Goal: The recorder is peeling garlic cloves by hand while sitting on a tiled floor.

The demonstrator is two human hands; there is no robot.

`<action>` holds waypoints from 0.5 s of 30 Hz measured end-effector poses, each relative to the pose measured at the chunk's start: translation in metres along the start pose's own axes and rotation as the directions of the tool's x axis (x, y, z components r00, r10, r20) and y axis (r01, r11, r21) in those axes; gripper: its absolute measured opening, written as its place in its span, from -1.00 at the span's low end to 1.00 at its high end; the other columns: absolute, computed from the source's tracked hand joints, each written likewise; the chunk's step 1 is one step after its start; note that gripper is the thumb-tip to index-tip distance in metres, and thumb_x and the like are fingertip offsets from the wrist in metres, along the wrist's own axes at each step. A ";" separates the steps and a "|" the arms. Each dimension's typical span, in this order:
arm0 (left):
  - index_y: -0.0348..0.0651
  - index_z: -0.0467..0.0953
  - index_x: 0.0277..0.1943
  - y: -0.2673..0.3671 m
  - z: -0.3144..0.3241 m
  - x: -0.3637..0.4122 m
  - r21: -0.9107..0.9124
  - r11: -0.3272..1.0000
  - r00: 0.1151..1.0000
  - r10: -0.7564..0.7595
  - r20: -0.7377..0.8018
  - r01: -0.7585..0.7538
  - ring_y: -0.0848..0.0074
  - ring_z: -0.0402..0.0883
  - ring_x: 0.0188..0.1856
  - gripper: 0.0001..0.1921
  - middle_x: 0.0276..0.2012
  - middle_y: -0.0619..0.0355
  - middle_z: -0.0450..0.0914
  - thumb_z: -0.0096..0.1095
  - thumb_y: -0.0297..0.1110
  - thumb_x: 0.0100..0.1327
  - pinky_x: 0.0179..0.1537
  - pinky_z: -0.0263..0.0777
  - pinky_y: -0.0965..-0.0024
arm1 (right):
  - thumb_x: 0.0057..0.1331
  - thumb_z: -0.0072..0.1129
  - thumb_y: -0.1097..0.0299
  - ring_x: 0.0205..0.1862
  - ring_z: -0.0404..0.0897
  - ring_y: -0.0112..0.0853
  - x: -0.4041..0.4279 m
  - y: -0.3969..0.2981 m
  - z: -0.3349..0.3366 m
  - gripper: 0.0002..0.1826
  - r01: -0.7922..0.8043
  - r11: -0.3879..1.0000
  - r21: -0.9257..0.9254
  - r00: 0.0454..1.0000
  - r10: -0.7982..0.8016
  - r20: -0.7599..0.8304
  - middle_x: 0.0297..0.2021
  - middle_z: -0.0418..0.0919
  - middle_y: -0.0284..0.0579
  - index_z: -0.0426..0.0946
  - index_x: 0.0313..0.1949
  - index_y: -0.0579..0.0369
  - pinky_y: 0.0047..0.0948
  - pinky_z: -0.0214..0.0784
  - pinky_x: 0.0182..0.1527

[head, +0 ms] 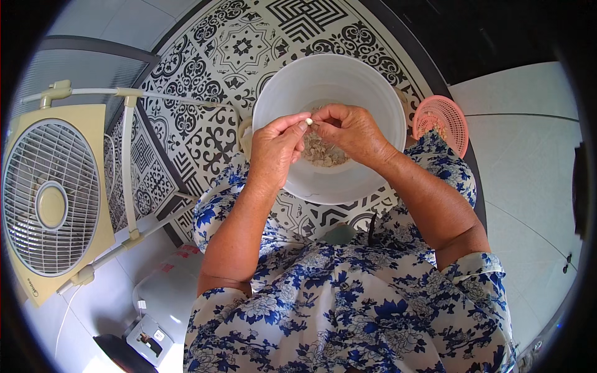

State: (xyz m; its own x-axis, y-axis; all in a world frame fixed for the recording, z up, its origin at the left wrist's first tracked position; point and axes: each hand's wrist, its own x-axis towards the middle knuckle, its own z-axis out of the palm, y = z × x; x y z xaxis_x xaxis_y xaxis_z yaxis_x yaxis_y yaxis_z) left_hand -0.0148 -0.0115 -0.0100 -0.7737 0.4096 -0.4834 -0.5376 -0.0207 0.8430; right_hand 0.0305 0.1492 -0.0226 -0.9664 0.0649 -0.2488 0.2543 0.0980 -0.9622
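Observation:
A small whitish piece, perhaps a garlic clove (309,121), is pinched between the fingertips of both hands. My left hand (279,144) holds it from the left, thumb against forefinger. From the right, my right hand (350,130) touches it with bent fingers. Both hands are over a large white plastic bucket (289,179), whose bottom bears pale, flaky skins or peelings (326,154). Beside the bucket on the right, a pink plastic colander (459,123) contains small pale pieces, partly covered by the patterned clothing over my knee.
A cream Midea box fan (51,200) stands at the left within a pale tubular frame (129,168). A small box (149,340) lies at the lower left. Black-and-white patterned flooring (242,46) surrounds the bucket. A dark panel (494,37) is at the upper right.

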 end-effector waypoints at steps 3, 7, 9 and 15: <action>-0.42 0.51 -0.07 0.002 0.002 -0.001 0.040 0.999 1.000 0.012 -0.013 -0.012 0.72 0.30 -0.57 -0.78 -0.36 0.11 0.56 0.15 -0.50 0.25 -0.64 0.10 0.69 | 0.23 0.20 0.33 -0.44 0.51 -0.63 0.002 0.001 -0.002 -0.83 -0.044 0.998 0.034 0.999 0.044 0.026 -0.43 0.62 -0.30 0.58 -0.29 0.17 -0.60 0.40 -0.31; -0.34 0.55 -0.07 0.000 0.002 0.000 0.041 0.999 0.999 0.023 -0.031 -0.022 0.78 0.28 -0.60 -0.78 -0.56 0.28 0.44 0.16 -0.50 0.23 -0.64 0.10 0.71 | 0.21 0.21 0.27 -0.48 0.46 -0.65 0.003 -0.002 -0.004 -0.80 -0.192 0.972 0.137 0.981 0.184 0.067 -0.50 0.57 -0.32 0.57 -0.31 0.16 -0.63 0.36 -0.38; -0.33 0.55 -0.07 0.000 0.001 -0.001 0.055 0.998 0.999 0.024 -0.025 -0.022 0.78 0.29 -0.59 -0.78 -0.54 0.27 0.46 0.17 -0.49 0.23 -0.65 0.10 0.71 | 0.21 0.21 0.26 -0.49 0.45 -0.65 0.002 -0.004 -0.003 -0.79 -0.184 0.969 0.163 0.982 0.175 0.067 -0.52 0.55 -0.33 0.57 -0.33 0.16 -0.64 0.35 -0.40; -0.34 0.56 -0.09 0.001 0.008 -0.005 0.260 0.961 0.993 0.111 -0.045 -0.095 0.76 0.28 -0.60 -0.80 -0.52 0.22 0.50 0.14 -0.51 0.24 -0.63 0.12 0.69 | 0.21 0.20 0.30 -0.49 0.45 -0.64 0.003 -0.003 -0.005 -0.83 -0.194 0.965 0.176 0.980 0.182 0.083 -0.50 0.53 -0.35 0.55 -0.34 0.15 -0.65 0.34 -0.41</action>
State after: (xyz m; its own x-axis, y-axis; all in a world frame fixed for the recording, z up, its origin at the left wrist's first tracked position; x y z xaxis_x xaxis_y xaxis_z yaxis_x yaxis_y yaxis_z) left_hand -0.0089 -0.0064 -0.0049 -0.8427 0.3632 -0.3973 -0.3556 0.1786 0.9174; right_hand 0.0269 0.1544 -0.0203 -0.9037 -0.0010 -0.4281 0.4263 -0.0925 -0.8998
